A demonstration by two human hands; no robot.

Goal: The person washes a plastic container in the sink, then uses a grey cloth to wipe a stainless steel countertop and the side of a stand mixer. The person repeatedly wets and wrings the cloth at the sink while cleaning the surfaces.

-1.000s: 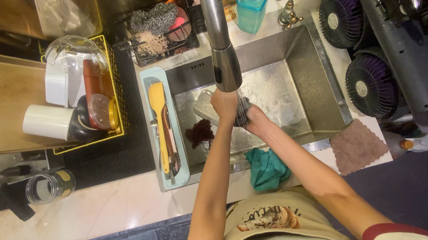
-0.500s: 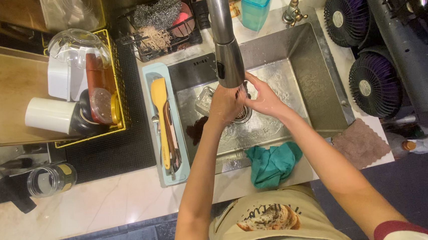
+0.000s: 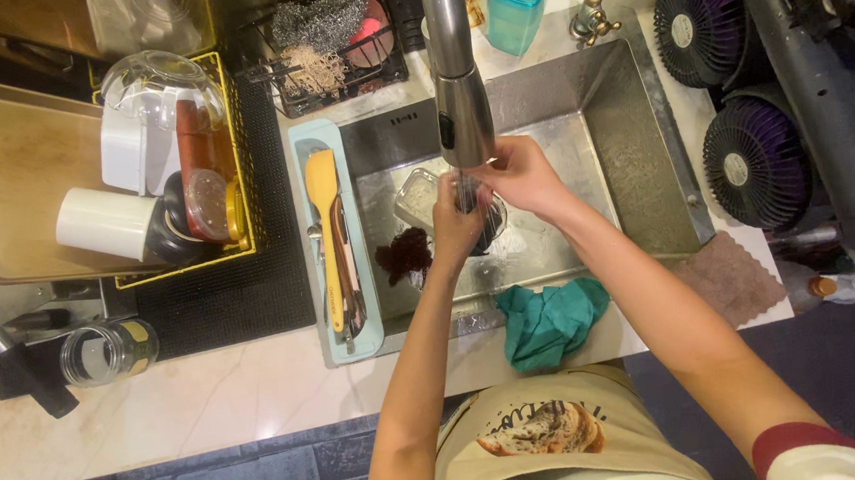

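- Object under faucet (image 3: 459, 87): masked by left hand (image 3: 459, 226) and right hand (image 3: 521, 175); identity indeterminate.
- Tap top, fans (image 3: 755, 162): cropped by frame edge.
- Dark clump (image 3: 404, 255) in sink (image 3: 632, 155): unresolved.

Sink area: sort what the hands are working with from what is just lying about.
In use:
- left hand and right hand, together under the steel tap spout
- dark item held between them, too hidden to identify
- steel sink basin

Lying about:
- teal cloth on the front edge
- yellow spatula in the pale blue tray
- clear glass jar
- brown mat
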